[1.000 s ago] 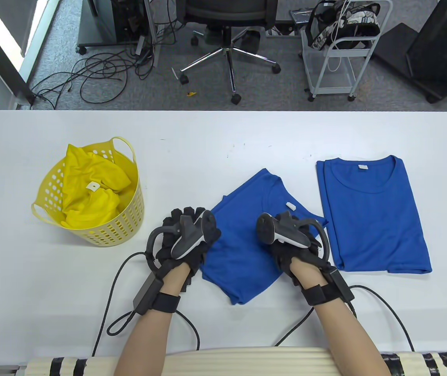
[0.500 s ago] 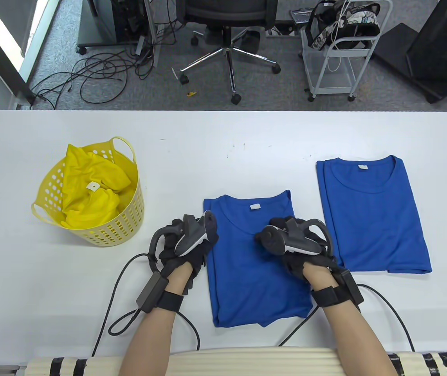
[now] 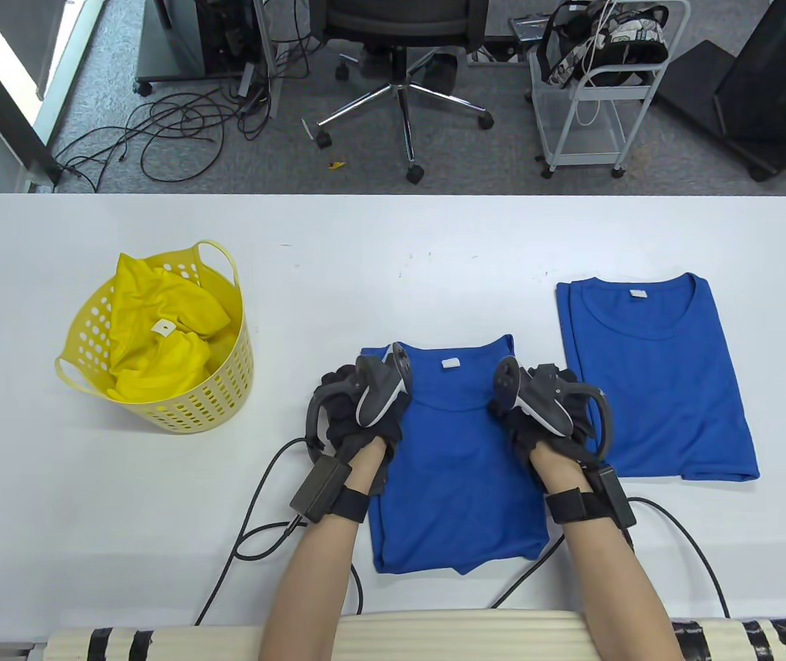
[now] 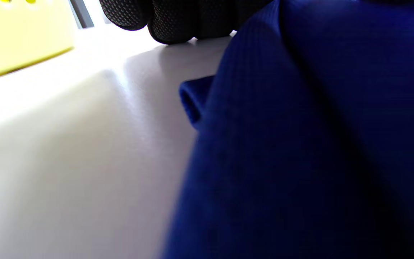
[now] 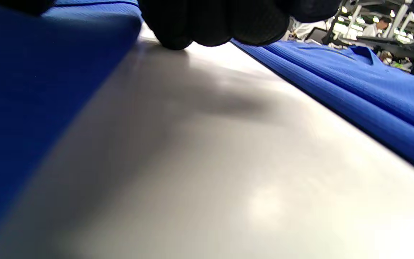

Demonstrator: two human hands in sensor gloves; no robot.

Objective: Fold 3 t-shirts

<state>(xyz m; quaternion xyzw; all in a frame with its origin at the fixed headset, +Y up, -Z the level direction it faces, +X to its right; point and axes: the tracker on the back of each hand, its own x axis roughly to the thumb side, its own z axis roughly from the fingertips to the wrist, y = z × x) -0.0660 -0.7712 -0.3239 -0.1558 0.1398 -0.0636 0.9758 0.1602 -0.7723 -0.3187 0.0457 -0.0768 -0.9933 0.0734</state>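
White tabletop (image 3: 393,234) fills the table view, grey office floor beyond it. At lower centre lies a half-folded blue cotton t-shirt (image 3: 458,475), collar toward the top of the frame, its long axis running from the bottom edge upward. The left hand (image 3: 358,413) sits at its left shoulder edge and the right hand (image 3: 544,413) at its right shoulder edge, equally near. Whether the fingers pinch the cloth or only rest on it I cannot tell. A finished folded blue t-shirt (image 3: 658,379) lies to the right; a yellow perforated plastic basket (image 3: 214,406) at left holds a crumpled yellow t-shirt (image 3: 159,330). Likely next comes folding collar toward hem, along that axis.
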